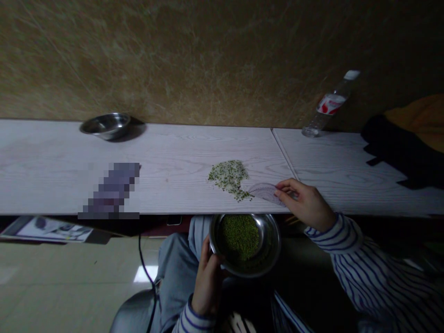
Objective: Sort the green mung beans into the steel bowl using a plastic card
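My left hand (210, 275) grips the rim of a steel bowl (272, 249) just below the table's front edge. Green beans, which look like mung beans (239, 236), cover the left side of the bowl's bottom. Between the thumb and fingers of my right hand (305, 201) is a clear plastic protractor (265, 192), its curved edge towards the back. The protractor's left end touches a loose pile of white grains mixed with green beans (229, 175) on the table. Some beans trail from this pile towards the front edge, above the bowl.
A second steel bowl (107, 127) stands at the back left, tilted. A plastic bottle (326, 108) leans at the back right, near dark cloth (402, 143). A blurred-out flat object (114, 189) lies on the white wood-grain table (173, 185). A black cable (142, 259) hangs below.
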`<state>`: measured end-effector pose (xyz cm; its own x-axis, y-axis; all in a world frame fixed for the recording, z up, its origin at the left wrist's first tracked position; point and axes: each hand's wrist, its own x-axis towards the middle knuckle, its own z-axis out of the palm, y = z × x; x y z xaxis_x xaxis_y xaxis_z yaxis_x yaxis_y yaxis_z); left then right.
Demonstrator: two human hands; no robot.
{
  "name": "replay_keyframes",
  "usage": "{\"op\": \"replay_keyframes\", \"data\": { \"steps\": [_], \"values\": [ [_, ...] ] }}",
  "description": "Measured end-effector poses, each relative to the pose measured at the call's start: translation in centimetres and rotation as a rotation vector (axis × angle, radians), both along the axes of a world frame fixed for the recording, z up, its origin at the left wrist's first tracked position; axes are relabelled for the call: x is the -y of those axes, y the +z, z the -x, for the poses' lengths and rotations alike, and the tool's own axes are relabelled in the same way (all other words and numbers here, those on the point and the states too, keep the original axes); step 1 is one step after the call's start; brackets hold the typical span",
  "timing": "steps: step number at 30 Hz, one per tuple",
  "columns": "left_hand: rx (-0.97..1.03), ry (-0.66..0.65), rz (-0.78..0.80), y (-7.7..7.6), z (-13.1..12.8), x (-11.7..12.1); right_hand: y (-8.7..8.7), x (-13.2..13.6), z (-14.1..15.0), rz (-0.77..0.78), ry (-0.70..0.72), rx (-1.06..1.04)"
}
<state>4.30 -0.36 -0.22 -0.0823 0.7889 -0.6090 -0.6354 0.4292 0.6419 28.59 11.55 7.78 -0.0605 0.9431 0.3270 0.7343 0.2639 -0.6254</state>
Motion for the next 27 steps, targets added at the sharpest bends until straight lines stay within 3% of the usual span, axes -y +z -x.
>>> {"op": "replay_keyframes", "data": {
  "steps": [17,27],
  "values": [
    [-0.026,-0.026,-0.024,0.1,-0.2,0.0,0.2,2.2,0.6,0.031,0.015,0.011],
    [-0.031,-0.017,-0.021,0.2,-0.2,0.0,-0.1,2.0,0.2,0.011,0.02,0.003]
  ]
}}
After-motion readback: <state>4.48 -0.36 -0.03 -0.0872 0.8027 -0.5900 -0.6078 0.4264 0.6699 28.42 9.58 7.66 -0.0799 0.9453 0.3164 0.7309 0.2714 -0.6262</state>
